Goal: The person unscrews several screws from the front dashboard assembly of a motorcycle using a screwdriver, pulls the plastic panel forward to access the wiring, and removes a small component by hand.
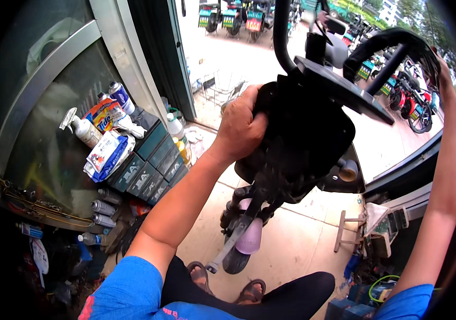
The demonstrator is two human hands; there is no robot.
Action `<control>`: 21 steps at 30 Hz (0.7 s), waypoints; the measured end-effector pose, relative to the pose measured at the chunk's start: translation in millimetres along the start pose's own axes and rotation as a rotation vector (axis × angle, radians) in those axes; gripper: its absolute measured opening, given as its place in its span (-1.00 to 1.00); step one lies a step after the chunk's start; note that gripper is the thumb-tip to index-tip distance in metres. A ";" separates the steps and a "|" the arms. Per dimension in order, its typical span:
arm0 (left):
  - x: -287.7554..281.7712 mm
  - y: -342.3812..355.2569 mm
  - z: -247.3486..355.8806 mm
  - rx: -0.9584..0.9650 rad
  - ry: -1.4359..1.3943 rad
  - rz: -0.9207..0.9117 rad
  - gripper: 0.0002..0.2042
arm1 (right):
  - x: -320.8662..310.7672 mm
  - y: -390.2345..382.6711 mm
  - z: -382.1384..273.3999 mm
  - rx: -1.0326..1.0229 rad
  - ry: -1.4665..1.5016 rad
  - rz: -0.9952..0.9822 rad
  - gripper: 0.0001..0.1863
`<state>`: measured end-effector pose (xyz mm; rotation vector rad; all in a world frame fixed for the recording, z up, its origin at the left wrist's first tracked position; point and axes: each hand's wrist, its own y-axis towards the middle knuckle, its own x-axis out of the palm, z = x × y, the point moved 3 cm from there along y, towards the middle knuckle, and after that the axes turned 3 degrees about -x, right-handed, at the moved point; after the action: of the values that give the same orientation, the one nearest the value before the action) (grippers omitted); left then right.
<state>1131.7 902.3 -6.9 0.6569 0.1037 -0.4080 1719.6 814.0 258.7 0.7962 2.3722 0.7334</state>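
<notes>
A dark scooter or electric bike, seen from above, fills the middle, with a black body panel (302, 138) and a small wheel (236, 261) under a pinkish-purple mudguard (250, 237). My left hand (244, 121) is closed on the upper left edge of the black panel. Far to the right, my raised right hand (444, 72) rests against a curved black bar (393, 40), its fingers mostly hidden but apparently wrapped round it. A dark flat plate (342, 88) lies between the hands. A grey flat metal bar (236, 237) slants down beside the mudguard.
On the left, a drawer cabinet (142, 178) carries a spray bottle (85, 129) and packets; spray cans (103, 208) lie below. A small wooden stool (348, 230) stands right. Parked scooters (233, 18) fill the background beyond the doorway. My sandalled feet (198, 274) are below the wheel.
</notes>
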 end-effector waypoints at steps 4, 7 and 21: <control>-8.5 -5.7 1.0 0.040 0.146 0.076 -0.69 | -15.2 31.3 7.4 0.038 -0.139 -0.014 -0.63; -7.6 -6.2 3.4 0.012 0.084 0.077 -0.70 | -9.4 49.0 30.3 0.056 -0.026 -0.059 -0.65; -5.6 -14.3 15.0 -0.009 0.162 0.114 -0.67 | 73.1 104.0 133.1 0.070 0.329 -0.157 -0.73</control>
<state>1120.3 884.7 -2.0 0.6832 0.2204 -0.2439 1791.1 975.6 207.2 0.5408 2.7308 0.7678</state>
